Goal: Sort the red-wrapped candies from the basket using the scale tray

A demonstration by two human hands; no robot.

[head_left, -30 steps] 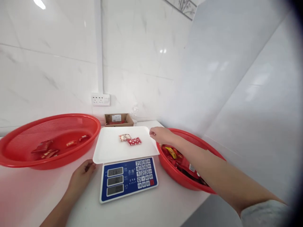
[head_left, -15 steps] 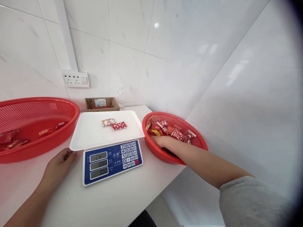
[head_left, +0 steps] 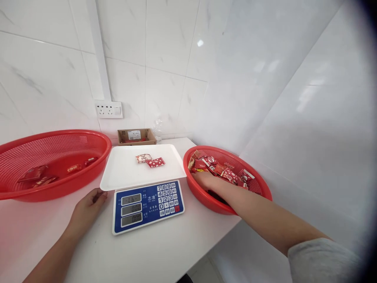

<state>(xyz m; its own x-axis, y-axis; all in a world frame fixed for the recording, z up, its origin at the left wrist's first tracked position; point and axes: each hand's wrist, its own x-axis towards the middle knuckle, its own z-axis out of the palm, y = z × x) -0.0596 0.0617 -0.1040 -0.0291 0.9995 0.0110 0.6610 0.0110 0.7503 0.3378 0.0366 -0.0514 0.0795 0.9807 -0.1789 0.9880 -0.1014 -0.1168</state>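
My right hand (head_left: 204,180) reaches into the right red basket (head_left: 266,192), its fingers out of sight among small wrapped snack packets (head_left: 229,175). My left hand (head_left: 88,206) rests on the table beside the front left corner of the scale's white pan (head_left: 123,169). Its fingers are curled in, and nothing shows in them. On the pan lie two small packets: a red one with white dots (head_left: 156,162) and a cream and red one (head_left: 143,158), touching each other. The scale's blue panel (head_left: 149,198) has lit-looking digits on three displays.
A larger red basket (head_left: 107,151) with several red packets stands at the left. Behind the scale sits an open cardboard box (head_left: 151,137) beside clear plastic (head_left: 158,127). A wall socket (head_left: 108,109) is above. The white table (head_left: 141,251) ends at a slanting right edge.
The whole view has shifted, so things appear farther right and slightly lower. My right hand seems a little deeper in the basket. The packets on the pan have not moved.
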